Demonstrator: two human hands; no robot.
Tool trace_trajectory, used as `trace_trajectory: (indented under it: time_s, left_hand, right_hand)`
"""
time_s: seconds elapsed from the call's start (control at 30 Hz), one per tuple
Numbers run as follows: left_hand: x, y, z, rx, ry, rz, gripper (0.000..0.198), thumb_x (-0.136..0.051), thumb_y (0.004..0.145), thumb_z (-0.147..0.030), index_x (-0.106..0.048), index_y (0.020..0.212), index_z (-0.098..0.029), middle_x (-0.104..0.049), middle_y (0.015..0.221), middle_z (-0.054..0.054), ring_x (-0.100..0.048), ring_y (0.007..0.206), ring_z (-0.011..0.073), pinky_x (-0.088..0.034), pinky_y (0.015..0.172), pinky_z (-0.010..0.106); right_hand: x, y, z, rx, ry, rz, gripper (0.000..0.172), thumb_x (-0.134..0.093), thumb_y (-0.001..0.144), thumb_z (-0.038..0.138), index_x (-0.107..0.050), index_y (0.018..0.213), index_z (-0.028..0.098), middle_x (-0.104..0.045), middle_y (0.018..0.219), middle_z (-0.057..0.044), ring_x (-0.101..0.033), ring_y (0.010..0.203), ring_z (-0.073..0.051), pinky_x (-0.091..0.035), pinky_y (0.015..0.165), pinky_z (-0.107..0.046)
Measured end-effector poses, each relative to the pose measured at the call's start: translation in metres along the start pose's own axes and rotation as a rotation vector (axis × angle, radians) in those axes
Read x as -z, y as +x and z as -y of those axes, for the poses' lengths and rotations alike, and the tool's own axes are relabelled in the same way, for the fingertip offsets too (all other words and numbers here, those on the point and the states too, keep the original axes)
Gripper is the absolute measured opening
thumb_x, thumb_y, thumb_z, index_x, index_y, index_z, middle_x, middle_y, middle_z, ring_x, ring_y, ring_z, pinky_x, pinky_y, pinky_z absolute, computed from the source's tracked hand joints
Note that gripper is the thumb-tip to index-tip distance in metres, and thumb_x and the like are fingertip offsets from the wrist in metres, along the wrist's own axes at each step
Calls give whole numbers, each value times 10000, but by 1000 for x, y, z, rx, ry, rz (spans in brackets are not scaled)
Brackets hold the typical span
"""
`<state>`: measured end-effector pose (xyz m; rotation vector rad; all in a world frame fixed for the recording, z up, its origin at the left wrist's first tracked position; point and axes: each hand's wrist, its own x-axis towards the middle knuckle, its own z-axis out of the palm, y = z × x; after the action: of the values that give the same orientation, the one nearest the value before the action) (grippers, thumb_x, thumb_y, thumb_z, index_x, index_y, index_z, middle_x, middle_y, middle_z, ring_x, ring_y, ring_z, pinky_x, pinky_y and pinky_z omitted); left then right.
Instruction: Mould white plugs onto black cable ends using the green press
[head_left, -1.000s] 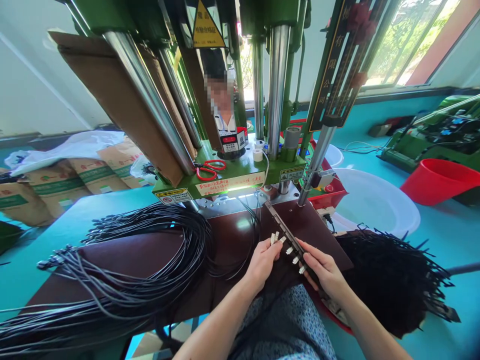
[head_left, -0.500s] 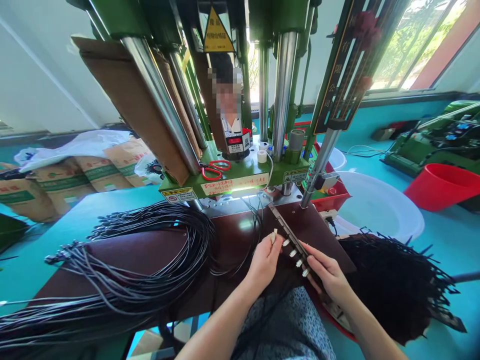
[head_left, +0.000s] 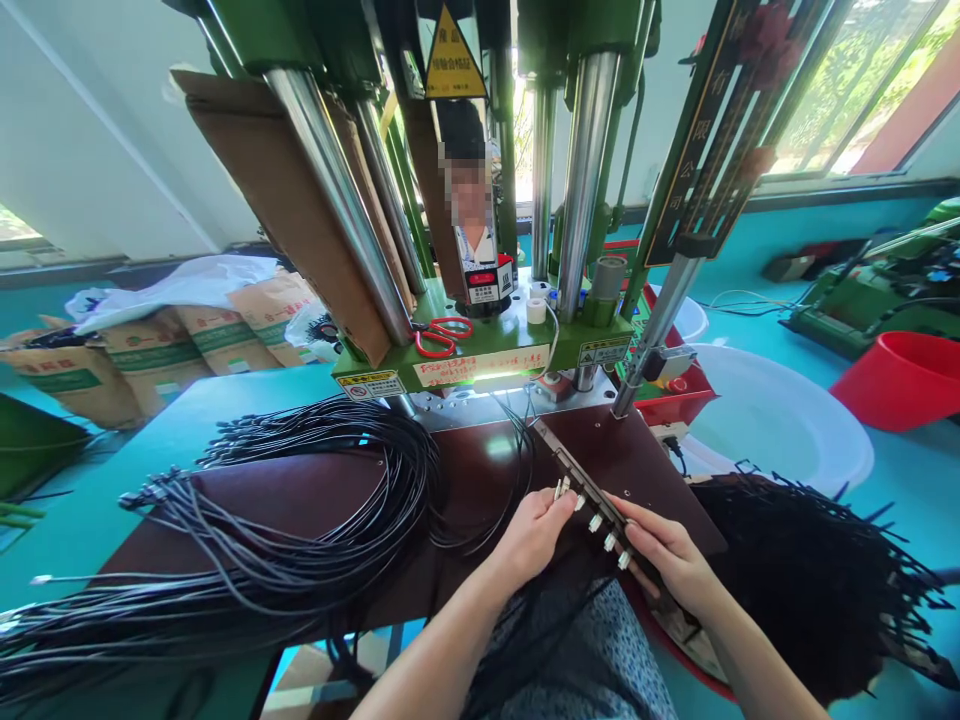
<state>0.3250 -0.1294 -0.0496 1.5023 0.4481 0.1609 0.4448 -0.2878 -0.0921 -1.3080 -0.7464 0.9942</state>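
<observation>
My left hand (head_left: 534, 535) is closed, with a small pale cable connector (head_left: 562, 487) pinched between thumb and fingers. That connector is right at the edge of a long narrow metal bar (head_left: 571, 466), though I cannot tell whether it is seated there. My right hand (head_left: 675, 560) grips the bar's near half from the right side. Several whitish connectors (head_left: 595, 523) stick out in a row along the bar's left edge. Dark cables run below them over my lap. The bar slants over the brown tabletop (head_left: 480, 450), its far end towards the green press (head_left: 517, 345).
Thick bundles of black cables (head_left: 390, 490) lie on the left of the tabletop. Red-handled scissors (head_left: 442, 337) rest on the press. At right are a heap of black moulded parts (head_left: 795, 590), a white tub (head_left: 780, 420) and a red bucket (head_left: 900, 380). A person appears behind the press.
My left hand has moved slightly right and down along the bar, bringing the pinched connector to its edge. My right hand keeps its grip. The whole view has shifted a little.
</observation>
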Motion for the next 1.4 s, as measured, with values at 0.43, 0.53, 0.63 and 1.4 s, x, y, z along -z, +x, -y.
trace_trajectory:
  time_s: [0.43, 0.53, 0.63, 1.4]
  left_hand:
    - [15, -1, -2, -41, 110, 123, 380, -383, 802, -448, -334, 537, -180, -280, 542, -47, -244, 535, 85, -195, 510, 252]
    - [10, -3, -5, -87, 139, 41, 367, -354, 824, -474, -400, 617, -174, -347, 594, -40, -302, 569, 92, -249, 536, 240]
    - [4, -17, -18, -189, 160, -137, 355, -324, 850, -458, -451, 686, -169, -426, 650, -23, -380, 615, 100, -309, 571, 231]
    - [8, -15, -16, -50, 58, -234, 453, -359, 817, -502, -380, 501, -178, -358, 441, -47, -303, 428, 66, -220, 449, 230]
  right_hand:
    - [3, -2, 0, 64, -185, 105, 422, -439, 900, 327, -410, 1307, 219, -483, 568, 39, -352, 353, -24, -258, 327, -141]
    - [2, -2, -3, 76, -153, 79, 412, -449, 895, 329, -426, 1296, 238, -516, 608, 24, -365, 360, -24, -259, 332, -146]
    - [1, -4, -3, 96, -52, 14, 367, -468, 884, 328, -487, 1245, 266, -547, 638, 13, -373, 352, -22, -236, 332, -151]
    - [2, -4, 0, 34, -28, 11, 419, -497, 854, 380, -510, 1225, 187, -534, 571, 3, -358, 343, -42, -248, 315, -165]
